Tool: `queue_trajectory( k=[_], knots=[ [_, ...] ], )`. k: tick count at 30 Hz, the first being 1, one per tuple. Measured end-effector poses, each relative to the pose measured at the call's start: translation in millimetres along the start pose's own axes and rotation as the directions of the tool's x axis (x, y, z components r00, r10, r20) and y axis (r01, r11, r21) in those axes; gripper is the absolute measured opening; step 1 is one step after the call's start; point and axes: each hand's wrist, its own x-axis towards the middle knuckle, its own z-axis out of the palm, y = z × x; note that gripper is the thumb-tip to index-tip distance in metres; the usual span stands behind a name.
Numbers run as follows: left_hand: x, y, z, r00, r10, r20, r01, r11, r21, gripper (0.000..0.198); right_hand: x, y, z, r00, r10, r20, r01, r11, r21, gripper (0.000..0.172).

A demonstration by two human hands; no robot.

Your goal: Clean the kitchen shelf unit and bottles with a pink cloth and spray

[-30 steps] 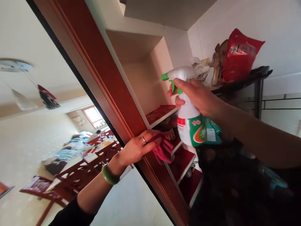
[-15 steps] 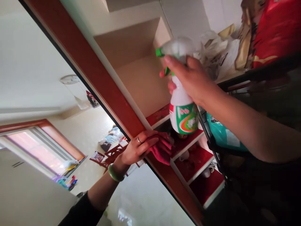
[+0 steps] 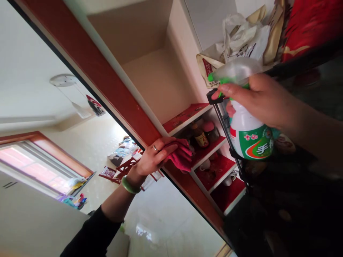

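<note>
With a ring and a green bangle on that arm, my left hand (image 3: 155, 155) is closed round a dark pink cloth (image 3: 181, 155). The cloth lies against the reddish-brown wooden frame (image 3: 115, 94), which slants across the view. My right hand (image 3: 257, 94) grips the neck of a white spray bottle (image 3: 252, 132) with a green label and a clear head. Its green nozzle points left, and my fingers are at the trigger. The bottle hangs upright in front of a black rack, apart from the frame.
Beyond the frame stand red-lined shelves (image 3: 214, 171) holding a jar (image 3: 211, 130) and cups. Plastic bags (image 3: 243, 37) and a red bag (image 3: 313, 28) sit at the upper right. A black rack (image 3: 227, 132) stands beside the shelves. A window (image 3: 45, 167) and chairs show at left.
My right hand has moved right and down with the spray bottle, away from the frame. My left hand stays on the frame with the cloth. The view has shifted slightly.
</note>
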Motion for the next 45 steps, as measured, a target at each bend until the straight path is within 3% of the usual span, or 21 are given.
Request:
queue_trajectory(
  k=[2, 5, 7, 10, 16, 20, 27, 32, 35, 39, 42, 45],
  knots=[
    [0.7, 0.1, 0.7, 1.000, 0.001, -0.002, -0.001, 1.000, 0.000, 0.041, -3.0, -7.3, -2.5, 0.995, -0.066, -0.081, 0.058, 0.993, -0.107, 0.027],
    [1.5, -0.4, 2.4, 1.000, 0.013, -0.017, -0.013, 1.000, 0.018, 0.040, -7.2, -13.8, -3.7, 0.978, -0.164, -0.128, 0.109, 0.929, -0.352, 0.036],
    [1.5, -0.9, 3.5, 0.999, 0.029, -0.027, -0.028, 0.999, 0.040, 0.038, -10.7, -16.3, -2.4, 0.963, -0.220, -0.153, 0.134, 0.890, -0.436, 0.034],
    [0.5, -1.4, 4.6, 0.999, 0.034, -0.030, -0.032, 0.998, 0.054, 0.036, -17.9, -19.1, 5.1, 0.953, -0.253, -0.166, 0.184, 0.920, -0.346, 0.019],
    [-2.4, -3.0, 7.4, 0.997, 0.059, -0.058, -0.055, 0.996, 0.063, 0.038, -27.2, -24.4, 45.8, 0.991, -0.118, 0.059, 0.121, 0.991, -0.050, 0.028],
    [-3.2, -4.5, 9.5, 0.997, 0.052, -0.064, -0.049, 0.997, 0.056, 0.039, -16.7, -26.9, 59.2, 0.978, -0.199, -0.055, 0.196, 0.978, -0.067, 0.030],
    [-2.2, -4.5, 9.8, 0.996, 0.051, -0.071, -0.047, 0.998, 0.051, 0.042, 5.0, -24.5, 36.0, 0.954, -0.226, -0.198, 0.189, 0.964, -0.189, 0.023],
    [-1.3, -2.1, 8.6, 0.997, 0.027, -0.073, -0.024, 0.998, 0.050, 0.041, -2.5, -23.4, 16.3, 0.910, -0.323, -0.262, 0.249, 0.927, -0.279, 0.022],
    [-0.9, -1.6, 8.5, 0.997, 0.035, -0.073, -0.031, 0.998, 0.054, 0.040, -16.2, -25.9, 8.8, 0.935, -0.243, -0.260, 0.150, 0.932, -0.329, 0.028],
    [-2.2, -2.8, 9.2, 0.996, 0.049, -0.070, -0.047, 0.998, 0.038, 0.043, -31.5, -24.0, 5.1, 0.983, -0.082, -0.166, 0.017, 0.933, -0.360, 0.030],
    [-4.1, -3.8, 10.1, 0.997, 0.042, -0.067, -0.041, 0.999, 0.022, 0.044, -34.0, -21.2, 0.7, 0.989, -0.068, -0.129, 0.006, 0.905, -0.425, 0.036],
    [-5.3, -4.2, 11.6, 0.996, 0.052, -0.072, -0.050, 0.998, 0.030, 0.044, -31.1, -22.0, -6.5, 0.982, -0.052, -0.181, -0.029, 0.909, -0.416, 0.032]
  ],
)
